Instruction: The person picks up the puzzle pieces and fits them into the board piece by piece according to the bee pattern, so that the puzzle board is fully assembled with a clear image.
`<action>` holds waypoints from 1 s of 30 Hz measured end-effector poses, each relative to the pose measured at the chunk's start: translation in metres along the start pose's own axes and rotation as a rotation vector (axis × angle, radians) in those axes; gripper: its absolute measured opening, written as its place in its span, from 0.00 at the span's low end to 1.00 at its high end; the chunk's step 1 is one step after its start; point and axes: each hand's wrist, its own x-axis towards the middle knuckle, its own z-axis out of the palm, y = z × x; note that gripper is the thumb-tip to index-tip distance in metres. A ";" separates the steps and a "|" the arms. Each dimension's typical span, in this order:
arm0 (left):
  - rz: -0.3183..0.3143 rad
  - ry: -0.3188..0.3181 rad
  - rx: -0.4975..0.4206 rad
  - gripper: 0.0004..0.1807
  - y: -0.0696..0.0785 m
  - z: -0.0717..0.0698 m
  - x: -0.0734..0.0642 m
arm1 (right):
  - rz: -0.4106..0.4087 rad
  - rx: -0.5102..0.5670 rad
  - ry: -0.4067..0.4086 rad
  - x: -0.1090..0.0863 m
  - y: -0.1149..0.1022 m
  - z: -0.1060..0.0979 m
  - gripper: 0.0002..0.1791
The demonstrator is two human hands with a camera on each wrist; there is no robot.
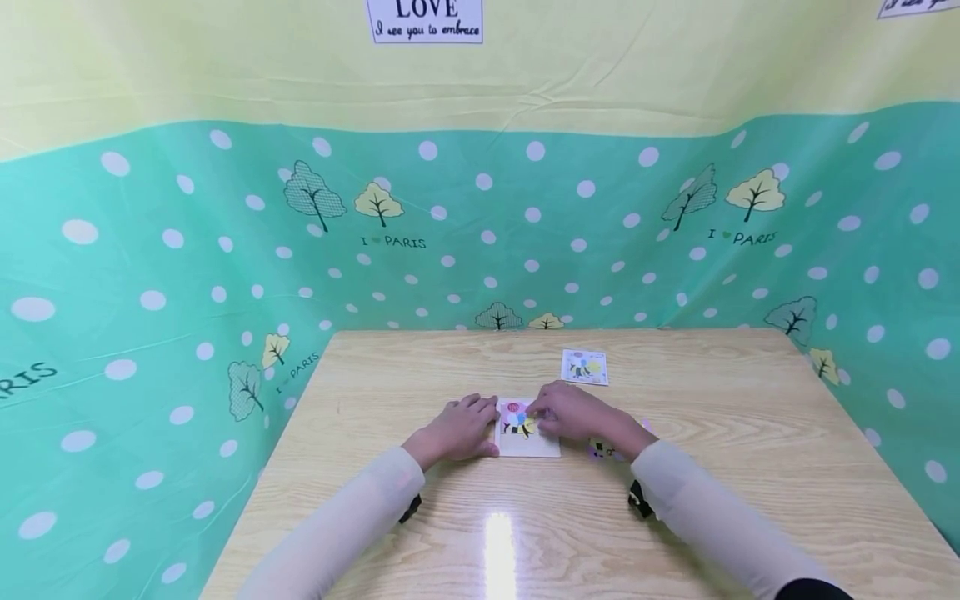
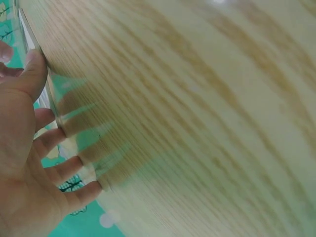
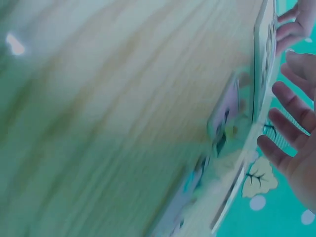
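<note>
A white puzzle board (image 1: 536,447) with a cartoon bee picture lies on the wooden table. My left hand (image 1: 461,429) rests at its left side, fingertips near the top left corner and thumb by the lower one. The left wrist view shows the left thumb (image 2: 35,76) touching the board's edge and the other fingers fairly straight. My right hand (image 1: 573,412) is over the board's right side, a fingertip at the bee picture. In the right wrist view its fingers (image 3: 289,131) are spread and slightly bent, with nothing seen held. Whether the fingertip touches a piece is hidden.
A square card (image 1: 585,367) with a similar bee picture lies behind the board to the right. Loose colourful pieces (image 1: 602,450) lie under my right forearm, partly covered. A green dotted cloth (image 1: 532,215) hangs around the wooden table (image 1: 420,358).
</note>
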 end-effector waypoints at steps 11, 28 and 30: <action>0.007 0.003 -0.002 0.40 0.002 -0.003 -0.001 | 0.010 0.019 0.025 -0.029 0.020 -0.010 0.19; -0.007 -0.007 -0.013 0.40 0.002 -0.002 -0.002 | 0.112 0.031 0.059 -0.065 0.049 -0.016 0.18; -0.007 -0.006 -0.015 0.40 0.002 -0.002 -0.002 | 0.119 0.039 0.069 -0.069 0.053 -0.018 0.18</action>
